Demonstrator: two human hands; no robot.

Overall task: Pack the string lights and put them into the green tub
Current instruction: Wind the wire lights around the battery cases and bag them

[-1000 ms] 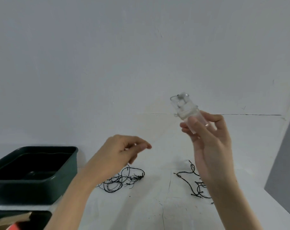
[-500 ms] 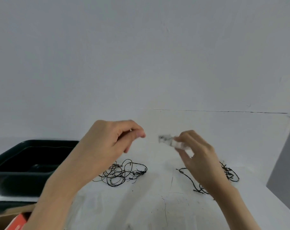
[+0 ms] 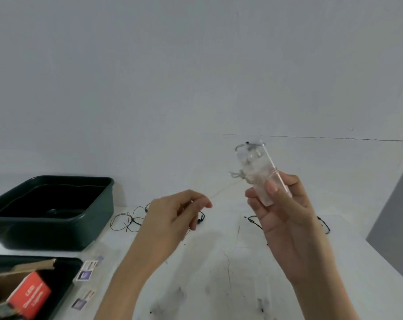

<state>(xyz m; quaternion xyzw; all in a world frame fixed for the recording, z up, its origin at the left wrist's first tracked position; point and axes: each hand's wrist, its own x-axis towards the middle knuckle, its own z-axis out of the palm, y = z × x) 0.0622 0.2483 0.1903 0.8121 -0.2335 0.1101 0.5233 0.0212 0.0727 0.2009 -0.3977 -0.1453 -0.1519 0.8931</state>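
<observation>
Right hand [image 3: 288, 222] is raised over the table [image 3: 219, 273], fingers and thumb wrapped round the lower end of a clear case [image 3: 253, 167]. The case is a see-through plastic block, long and narrow. It is held up with its top leaning slightly left. Pale coiled wire and small metal parts show inside, and a grey loop sits at the top.

A pale wire [image 3: 223, 191], very thin and hard to follow, runs from a knot on the case's left side down to the left hand [image 3: 170, 220]. Left hand: fingers curled, thumb and forefinger closed in a narrow pinch where the wire ends.

Dark string lights [image 3: 132, 220] lie loose on the table behind the hands. One loop is left of the left hand, and more strands show on either side of the right wrist. They are thin black cord with small dark nubs.

The green tub [image 3: 46, 232] stands at the table's left, well apart from both hands. Its inside is dark, and I cannot tell the contents.

A second tub [image 3: 76, 262] at lower left holds a red box [image 3: 29, 296] and a cardboard flap [image 3: 22, 267]. Small printed cards [image 3: 86, 270] lie beside it.
</observation>
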